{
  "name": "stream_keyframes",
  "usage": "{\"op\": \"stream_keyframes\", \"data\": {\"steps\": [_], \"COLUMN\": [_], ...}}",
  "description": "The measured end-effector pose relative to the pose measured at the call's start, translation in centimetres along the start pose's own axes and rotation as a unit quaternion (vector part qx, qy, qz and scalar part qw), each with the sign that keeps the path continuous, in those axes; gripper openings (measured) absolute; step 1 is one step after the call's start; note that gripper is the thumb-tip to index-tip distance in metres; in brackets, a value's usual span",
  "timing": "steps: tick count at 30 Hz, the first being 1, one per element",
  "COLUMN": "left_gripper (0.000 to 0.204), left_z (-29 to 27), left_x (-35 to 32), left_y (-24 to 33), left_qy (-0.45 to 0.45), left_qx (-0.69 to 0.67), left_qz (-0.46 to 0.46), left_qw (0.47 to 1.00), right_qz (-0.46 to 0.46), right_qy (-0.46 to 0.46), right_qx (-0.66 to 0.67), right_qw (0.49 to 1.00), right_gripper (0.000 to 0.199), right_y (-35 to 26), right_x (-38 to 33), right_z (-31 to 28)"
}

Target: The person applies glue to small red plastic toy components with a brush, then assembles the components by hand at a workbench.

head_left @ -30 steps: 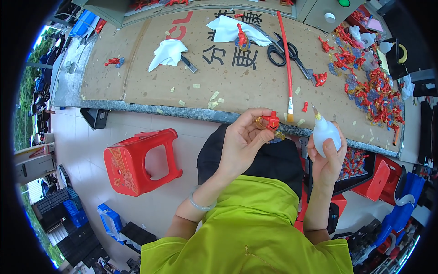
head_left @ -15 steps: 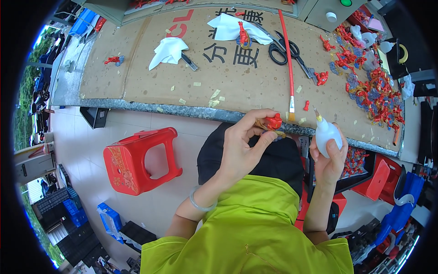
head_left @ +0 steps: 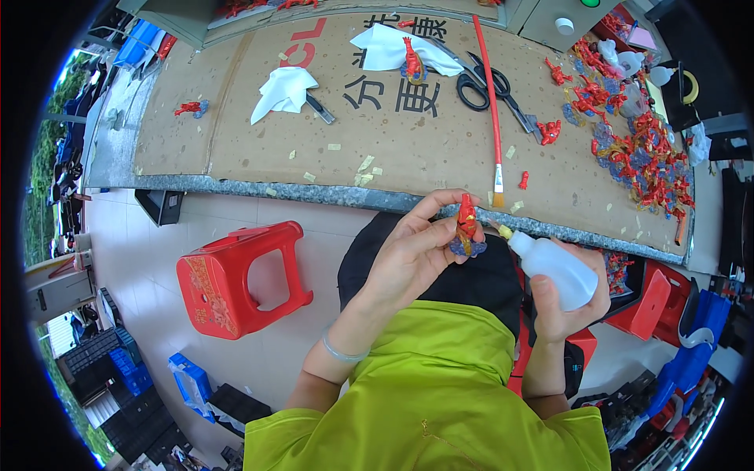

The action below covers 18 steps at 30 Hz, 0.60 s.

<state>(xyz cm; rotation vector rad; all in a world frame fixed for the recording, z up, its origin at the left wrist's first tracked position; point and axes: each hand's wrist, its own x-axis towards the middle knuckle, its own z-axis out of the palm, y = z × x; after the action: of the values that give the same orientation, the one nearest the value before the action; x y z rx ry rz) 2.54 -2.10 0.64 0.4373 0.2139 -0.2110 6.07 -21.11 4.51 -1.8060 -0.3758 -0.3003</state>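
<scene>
My left hand (head_left: pixel 408 255) pinches a small red plastic figurine (head_left: pixel 466 216) upright between thumb and fingers, just off the table's front edge. The figurine has a bluish-purple base and some amber parts. In my right hand (head_left: pixel 559 320) is a white squeeze bottle (head_left: pixel 558 271) with a thin nozzle, tilted toward the left. Its nozzle tip is close beside the figurine; whether they touch I cannot tell. On the table beyond them are a long red-handled brush (head_left: pixel 496 129), a loose small red piece (head_left: pixel 524 180) and another red figurine (head_left: pixel 549 132).
Black-handled scissors (head_left: pixel 506 98) lie partly under the brush. Two white cloths (head_left: pixel 284 90) and a utility knife (head_left: pixel 320 110) rest farther left. A heap of red figurines (head_left: pixel 640 161) covers the table's right side. A red stool (head_left: pixel 212 286) stands on the floor at left.
My right hand has tipped the bottle from upright to leaning left and brought its nozzle to the figurine. My left hand has turned the figurine upright, its base now downward.
</scene>
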Motion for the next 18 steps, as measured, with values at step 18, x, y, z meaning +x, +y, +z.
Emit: {"op": "stream_keyframes", "data": {"steps": [18], "left_gripper": [0.033], "left_z": [0.40], "left_x": [-0.35], "left_y": [0.18], "left_qy": [0.020], "left_qx": [0.030], "left_qz": [0.008], "left_qw": [0.999], "right_qz": [-0.123], "right_qy": [-0.045], "right_qx": [-0.100], "right_qw": [0.986], "right_gripper": [0.043], "right_y": [-0.77], "right_x": [0.48], "right_z": [0.84]}}
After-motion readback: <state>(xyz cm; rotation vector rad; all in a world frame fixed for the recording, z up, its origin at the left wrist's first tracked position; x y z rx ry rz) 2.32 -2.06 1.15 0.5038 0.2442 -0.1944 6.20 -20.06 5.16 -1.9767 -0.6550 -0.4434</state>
